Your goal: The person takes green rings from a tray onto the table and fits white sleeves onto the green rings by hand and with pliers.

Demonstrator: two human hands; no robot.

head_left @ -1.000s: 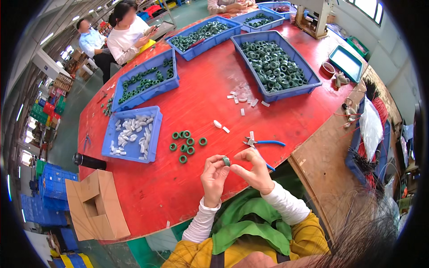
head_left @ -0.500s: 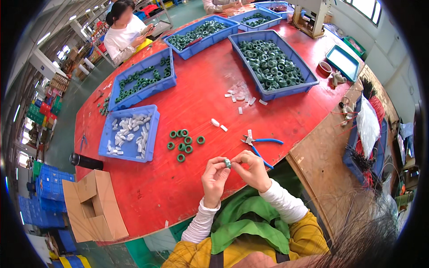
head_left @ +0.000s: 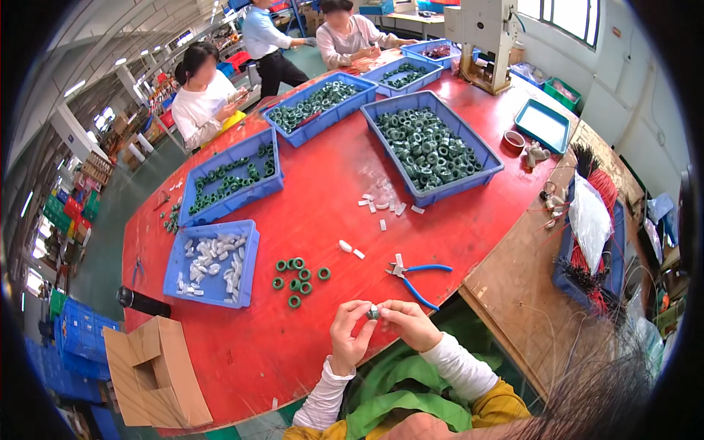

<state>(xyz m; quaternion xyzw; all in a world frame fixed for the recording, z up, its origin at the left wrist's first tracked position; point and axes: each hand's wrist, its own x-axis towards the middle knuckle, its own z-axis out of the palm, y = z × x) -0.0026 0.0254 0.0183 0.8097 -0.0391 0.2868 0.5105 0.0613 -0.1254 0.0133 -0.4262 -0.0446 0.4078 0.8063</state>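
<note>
My left hand (head_left: 347, 337) pinches a small dark green ring (head_left: 372, 313) with pale bands on it, held a little above the table's near edge. From the other side, the fingers of my right hand (head_left: 412, 326) are closed at the ring's edge; whether they also hold a strand or wire is too small to tell. Left of my hands several loose green rings (head_left: 295, 284) lie in a cluster. Blue-handled cutting pliers (head_left: 419, 277) lie just beyond my right hand, jaws apart, beside a small white piece (head_left: 399, 259). Two more white pieces (head_left: 346, 246) lie farther off.
A blue tray (head_left: 250, 275) of white pieces stands at left, near a black bottle (head_left: 143, 302) and an open carton (head_left: 180, 374). Blue trays of green rings, one nearest (head_left: 433, 196), fill the red table's far side. Co-workers are behind it. Bundled wires (head_left: 603, 192) lie at right.
The view has tilted up, so the table sits lower in the picture and a standing person shows at the back. Both hands stay at the ring, which has turned slightly.
</note>
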